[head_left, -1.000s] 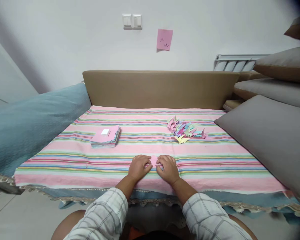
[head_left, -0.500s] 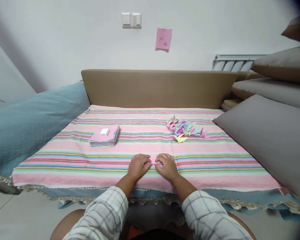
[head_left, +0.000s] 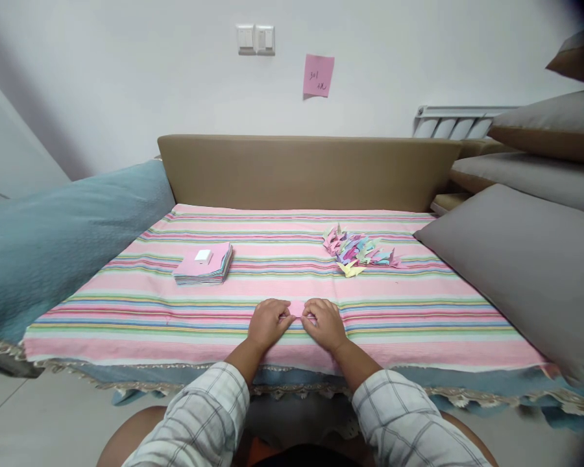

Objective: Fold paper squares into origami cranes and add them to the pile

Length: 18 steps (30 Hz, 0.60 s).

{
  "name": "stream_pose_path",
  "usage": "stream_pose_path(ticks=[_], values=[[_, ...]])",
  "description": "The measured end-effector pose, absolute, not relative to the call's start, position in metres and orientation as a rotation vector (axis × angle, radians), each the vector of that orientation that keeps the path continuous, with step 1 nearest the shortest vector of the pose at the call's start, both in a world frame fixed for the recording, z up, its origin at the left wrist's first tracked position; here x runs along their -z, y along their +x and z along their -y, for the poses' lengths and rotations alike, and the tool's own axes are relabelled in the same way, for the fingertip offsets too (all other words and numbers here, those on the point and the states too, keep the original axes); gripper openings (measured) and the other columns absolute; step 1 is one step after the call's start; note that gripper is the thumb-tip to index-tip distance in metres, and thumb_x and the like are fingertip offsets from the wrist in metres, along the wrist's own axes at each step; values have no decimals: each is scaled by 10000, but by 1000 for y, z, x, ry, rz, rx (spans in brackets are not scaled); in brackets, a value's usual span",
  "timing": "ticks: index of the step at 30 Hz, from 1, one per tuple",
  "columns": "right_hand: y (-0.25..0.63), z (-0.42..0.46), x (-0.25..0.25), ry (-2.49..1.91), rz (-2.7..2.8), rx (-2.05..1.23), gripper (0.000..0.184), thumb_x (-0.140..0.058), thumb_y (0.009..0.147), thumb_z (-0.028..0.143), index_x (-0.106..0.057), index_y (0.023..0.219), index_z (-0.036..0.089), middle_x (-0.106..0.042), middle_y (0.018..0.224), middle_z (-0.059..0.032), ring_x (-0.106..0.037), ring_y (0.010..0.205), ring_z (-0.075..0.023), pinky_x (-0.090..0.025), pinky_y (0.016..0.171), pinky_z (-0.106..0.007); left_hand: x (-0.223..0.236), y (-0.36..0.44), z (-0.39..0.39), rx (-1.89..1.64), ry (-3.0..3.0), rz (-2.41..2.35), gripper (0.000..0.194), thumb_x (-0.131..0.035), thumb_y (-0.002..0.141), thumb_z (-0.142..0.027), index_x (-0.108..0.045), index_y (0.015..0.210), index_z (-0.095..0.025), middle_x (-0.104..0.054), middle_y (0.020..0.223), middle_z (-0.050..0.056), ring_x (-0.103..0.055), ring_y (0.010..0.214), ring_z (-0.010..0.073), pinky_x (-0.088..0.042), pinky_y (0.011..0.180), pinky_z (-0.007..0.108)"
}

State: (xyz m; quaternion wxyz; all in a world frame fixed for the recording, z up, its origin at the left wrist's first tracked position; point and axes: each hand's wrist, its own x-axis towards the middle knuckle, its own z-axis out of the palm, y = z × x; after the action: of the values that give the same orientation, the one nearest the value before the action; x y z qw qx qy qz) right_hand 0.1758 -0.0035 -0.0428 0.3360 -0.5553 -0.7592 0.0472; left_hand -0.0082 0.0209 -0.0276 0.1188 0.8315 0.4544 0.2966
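Note:
A small piece of pink paper (head_left: pixel 296 308) lies between my two hands, low over the striped cloth. My left hand (head_left: pixel 270 323) pinches its left side with thumb and fingers. On the opposite side, my right hand (head_left: pixel 325 323) grips the paper the same way. My fingers cover both ends, so only the middle strip shows and its folds are hard to make out. Beyond my right hand sits a pile of folded paper cranes (head_left: pixel 357 251) in several colours. Farther off to the left is a stack of square paper sheets (head_left: pixel 202 272), pink on top.
A small white block (head_left: pixel 203 256) rests on the paper stack. The striped cloth (head_left: pixel 126 324) covers the seat, with a brown backrest (head_left: pixel 311 172) behind. A blue-covered armrest (head_left: pixel 78 227) bounds the left; grey cushions (head_left: pixel 525 259) pile up on the right.
Both hands stay in nearly the same place, still pinching the pink paper, with only slight finger movement. The view has shifted a little.

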Motion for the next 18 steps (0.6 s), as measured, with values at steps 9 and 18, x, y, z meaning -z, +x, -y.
stream_pose_path(ticks=[9, 18], values=[[176, 2, 44, -1438, 1948, -155, 138, -547, 830, 321, -589, 734, 231, -639, 923, -6, -523, 890, -176, -327, 808, -316, 27, -7, -21, -876, 2435, -1346, 165, -593, 793, -319, -612, 676, -204, -693, 973, 45, -593, 947, 199, -415, 866, 359], [172, -3, 46, -1511, 1897, -180, 143, -535, 816, 289, -564, 691, 225, -641, 869, -5, -524, 842, -180, -330, 786, -312, 26, -3, -22, -877, 2378, -1422, 145, -592, 770, -286, -599, 649, -206, -703, 964, 23, -596, 894, 190, -424, 827, 347]])
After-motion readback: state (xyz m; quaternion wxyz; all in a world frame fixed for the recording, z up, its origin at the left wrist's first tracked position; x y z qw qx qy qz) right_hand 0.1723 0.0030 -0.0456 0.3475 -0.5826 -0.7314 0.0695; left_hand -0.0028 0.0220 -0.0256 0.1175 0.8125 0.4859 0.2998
